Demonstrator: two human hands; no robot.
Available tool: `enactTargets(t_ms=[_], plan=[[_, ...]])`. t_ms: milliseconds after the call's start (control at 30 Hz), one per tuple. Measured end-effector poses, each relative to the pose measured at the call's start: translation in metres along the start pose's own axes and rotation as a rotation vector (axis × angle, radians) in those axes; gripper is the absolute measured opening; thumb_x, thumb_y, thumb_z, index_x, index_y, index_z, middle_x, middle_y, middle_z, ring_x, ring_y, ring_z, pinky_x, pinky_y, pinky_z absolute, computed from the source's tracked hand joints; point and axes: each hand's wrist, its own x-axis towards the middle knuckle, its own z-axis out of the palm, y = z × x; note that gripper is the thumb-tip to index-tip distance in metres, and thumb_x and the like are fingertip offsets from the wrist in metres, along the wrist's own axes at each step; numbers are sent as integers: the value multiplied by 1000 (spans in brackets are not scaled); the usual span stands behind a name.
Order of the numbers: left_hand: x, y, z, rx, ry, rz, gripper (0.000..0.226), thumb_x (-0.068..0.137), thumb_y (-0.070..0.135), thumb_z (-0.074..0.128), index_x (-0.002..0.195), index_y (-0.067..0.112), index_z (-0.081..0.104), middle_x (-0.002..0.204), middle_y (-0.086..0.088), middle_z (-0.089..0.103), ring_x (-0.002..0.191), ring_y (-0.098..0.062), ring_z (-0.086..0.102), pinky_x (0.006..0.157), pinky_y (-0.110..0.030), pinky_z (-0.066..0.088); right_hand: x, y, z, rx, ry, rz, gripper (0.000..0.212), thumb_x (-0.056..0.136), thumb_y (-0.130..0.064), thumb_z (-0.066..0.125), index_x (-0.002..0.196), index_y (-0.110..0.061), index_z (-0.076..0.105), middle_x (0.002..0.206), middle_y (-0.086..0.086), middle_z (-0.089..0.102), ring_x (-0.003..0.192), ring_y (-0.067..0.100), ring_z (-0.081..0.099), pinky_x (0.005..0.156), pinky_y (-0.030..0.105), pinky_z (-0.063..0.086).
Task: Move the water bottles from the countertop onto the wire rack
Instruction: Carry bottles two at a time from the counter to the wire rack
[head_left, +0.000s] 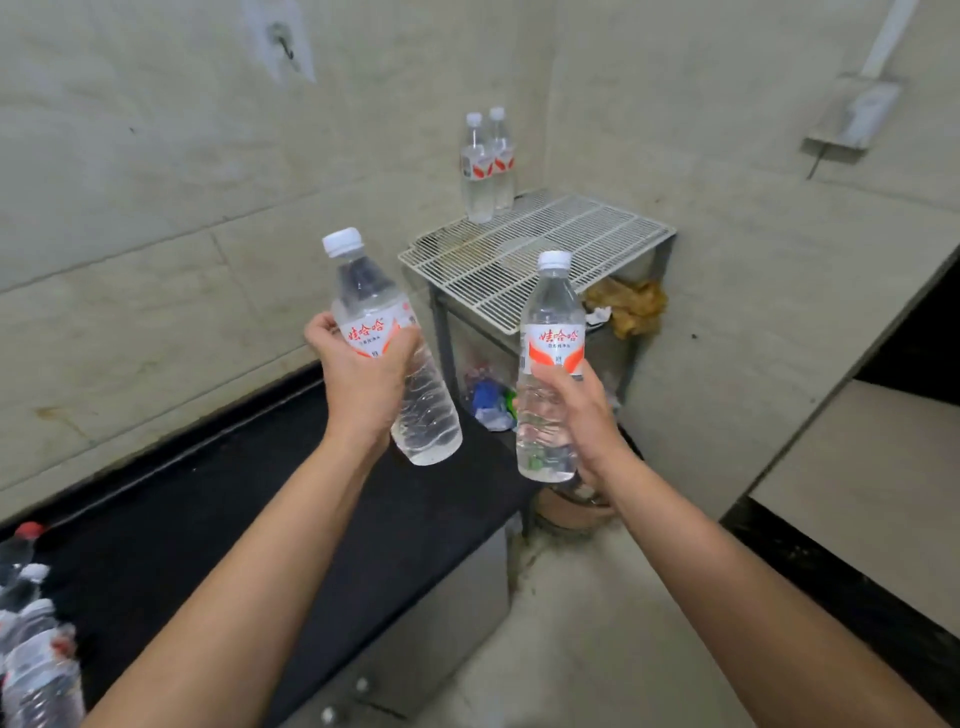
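Several water bottles (36, 649) crowd the black countertop's (208, 519) left end. The left hand (363, 379) grips a tilted bottle (431, 410) round its label, in the air before the wire rack (545, 254), where two bottles (485, 166) stand at the back corner; the right hand (582, 415) clasps an upright bottle (553, 312) low down.

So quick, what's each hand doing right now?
Left hand: gripping a water bottle around its label, tilted, held in the air.
Right hand: gripping another water bottle by its lower half, upright, also in the air.
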Motion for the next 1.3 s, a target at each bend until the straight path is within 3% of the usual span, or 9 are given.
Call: enactTargets(t_ms=[133,433,567,733,833,1000,1133,1233,1300], plan=[[8,2,75,37,-93,54,78,70,33,79,131,17,33,106,4,61,85,-5,65,81,-35,59,33,-32,-51,-64,50,-107,63,69,-55,83,121,-22,67,110,1,77,101,21,73,88,40,58],[73,-32,233,-11,-171,90,56,90,53,66,128,14,52,102,-2,69,84,-6,67,76,-27,56,148,-80,-131,-247,163,-273,50,74,-51,86,110,-23,66,101,-4,77,92,11,73,79,27,57],[128,-56,308,-79,-200,87,42,87,58,66,117,30,54,112,-9,68,99,-23,69,89,-45,58,235,-100,-156,-322,262,-289,53,70,-59,80,106,-22,68,97,-3,77,90,15,74,83,35,60],[205,-62,371,-39,-203,73,60,71,80,67,117,45,52,124,-3,63,113,-22,65,97,-51,54,333,-139,-172,-419,234,-273,38,83,-54,76,106,-24,67,97,-3,76,86,13,75,78,33,59],[247,-62,394,10,-203,126,54,75,74,70,121,53,53,129,1,63,121,-22,61,103,-51,49,385,-153,-171,-468,205,-290,49,76,-67,73,104,-28,66,98,-7,75,88,10,73,84,38,60],[296,-62,409,17,-108,130,49,80,55,79,120,35,60,126,-5,66,115,-24,66,100,-52,52,468,-151,-162,-621,67,-350,52,73,-77,67,100,-32,60,98,-10,71,94,10,68,89,46,57],[320,-70,414,35,28,101,41,88,24,76,124,17,58,113,1,70,98,-3,70,89,-29,58,532,-141,-152,-826,-65,-405,63,78,-82,57,112,-29,56,108,-3,61,106,16,53,88,37,44],[337,-74,410,104,151,53,44,89,24,75,127,11,56,109,4,70,86,5,70,74,-17,56,574,-138,-140,-771,-178,-386,64,78,-82,57,112,-27,56,104,-5,65,98,17,62,83,37,51],[347,-78,403,141,226,9,47,87,30,76,127,13,58,109,2,72,89,-2,71,76,-24,58,596,-139,-132,-730,-257,-348,61,81,-75,62,114,-24,55,104,-7,66,93,14,65,77,34,52]])
